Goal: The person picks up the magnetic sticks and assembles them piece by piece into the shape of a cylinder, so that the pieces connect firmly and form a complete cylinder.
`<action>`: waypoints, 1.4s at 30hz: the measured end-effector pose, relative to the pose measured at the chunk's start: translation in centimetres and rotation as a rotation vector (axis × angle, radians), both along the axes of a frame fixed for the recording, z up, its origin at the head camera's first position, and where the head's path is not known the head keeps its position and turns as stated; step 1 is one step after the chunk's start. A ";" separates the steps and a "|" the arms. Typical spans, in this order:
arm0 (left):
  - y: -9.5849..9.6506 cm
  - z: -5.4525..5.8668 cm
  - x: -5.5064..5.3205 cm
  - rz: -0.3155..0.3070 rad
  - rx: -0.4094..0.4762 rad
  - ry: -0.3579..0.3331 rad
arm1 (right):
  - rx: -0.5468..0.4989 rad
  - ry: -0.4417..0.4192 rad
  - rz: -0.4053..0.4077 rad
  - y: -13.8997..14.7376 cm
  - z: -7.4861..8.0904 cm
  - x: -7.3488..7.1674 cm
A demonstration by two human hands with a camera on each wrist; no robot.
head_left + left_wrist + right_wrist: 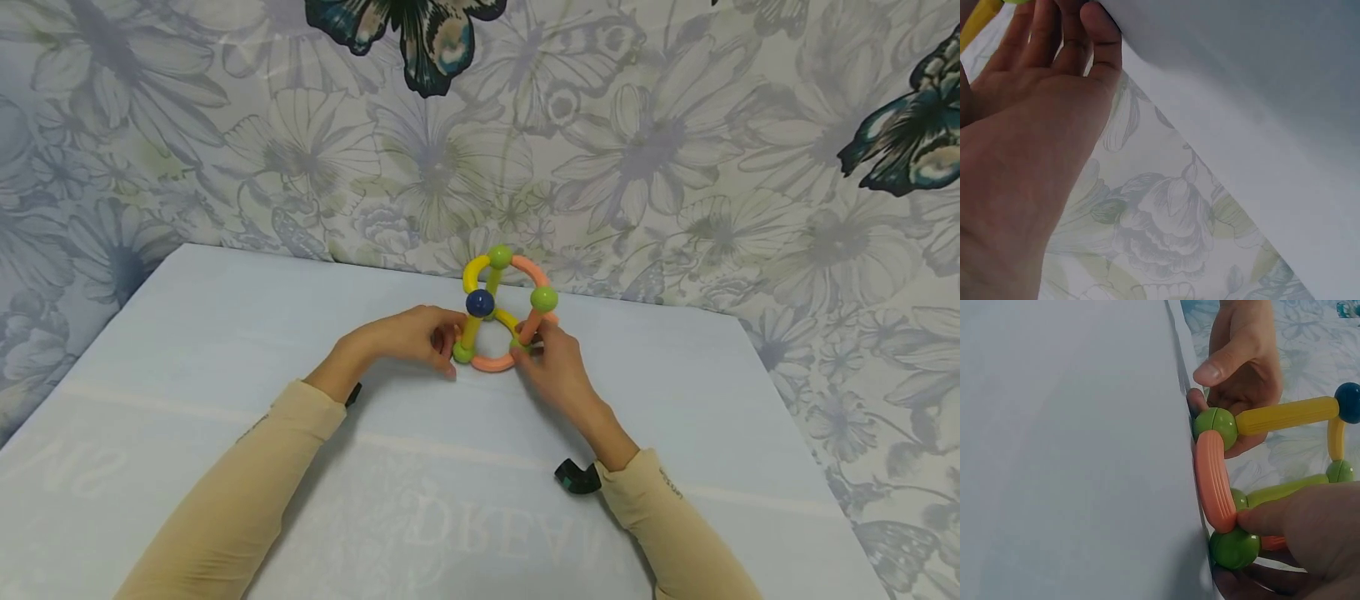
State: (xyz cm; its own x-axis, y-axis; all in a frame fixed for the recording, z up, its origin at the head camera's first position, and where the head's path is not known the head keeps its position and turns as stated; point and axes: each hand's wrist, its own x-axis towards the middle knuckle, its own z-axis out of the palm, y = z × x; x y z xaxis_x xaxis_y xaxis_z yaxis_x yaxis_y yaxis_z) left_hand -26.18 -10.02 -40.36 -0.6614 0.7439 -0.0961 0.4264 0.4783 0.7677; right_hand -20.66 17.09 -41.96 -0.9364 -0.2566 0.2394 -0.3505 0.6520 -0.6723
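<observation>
A toy frame of ribbed rods and balls point(492, 364) stands on the table. Its top ring has a navy ball point(480, 303), a green ball point(500, 256) at the back and another green ball point(543, 298) at right, with yellow and coral curved rods between. Straight rods run down to the lower green balls. My right hand point(558, 367) pinches the lower right corner, thumb by the coral curved rod point(1214, 481) and lower green ball point(1235, 548). My left hand point(408, 333) is at the lower left, fingers behind the green ball point(1215, 428), thumb held away from it.
The pale table point(225, 333) has faint lettering near the front. Behind it rises a wall point(660, 150) with flower and butterfly prints, close to the frame. A dark wrist device point(577, 477) shows beside the right sleeve.
</observation>
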 end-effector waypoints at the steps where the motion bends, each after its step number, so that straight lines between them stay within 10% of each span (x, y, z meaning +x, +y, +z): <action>1: 0.1 0.0 0.1 -0.006 0.002 -0.014 | 0.000 -0.006 -0.002 0.0 0.0 0.0; 11: -0.2 0.3 0.1 -0.033 0.039 -0.054 | -0.008 -0.014 0.010 0.6 -0.7 -0.3; 24: -1.2 0.2 -0.7 0.295 0.019 0.105 | -0.011 0.006 0.060 0.3 -0.8 -0.6; 42: -1.1 0.2 -0.3 0.219 0.068 0.042 | 0.011 -0.080 0.234 0.3 -0.6 -0.5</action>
State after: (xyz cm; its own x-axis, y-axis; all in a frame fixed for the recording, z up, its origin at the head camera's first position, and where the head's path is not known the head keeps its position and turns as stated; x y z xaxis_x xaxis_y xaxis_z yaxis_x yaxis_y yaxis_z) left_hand -26.51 -11.16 -40.15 -0.8099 0.5862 -0.0193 0.3507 0.5104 0.7852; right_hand -21.18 17.36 -42.58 -0.8672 -0.4706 0.1626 -0.4386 0.5673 -0.6970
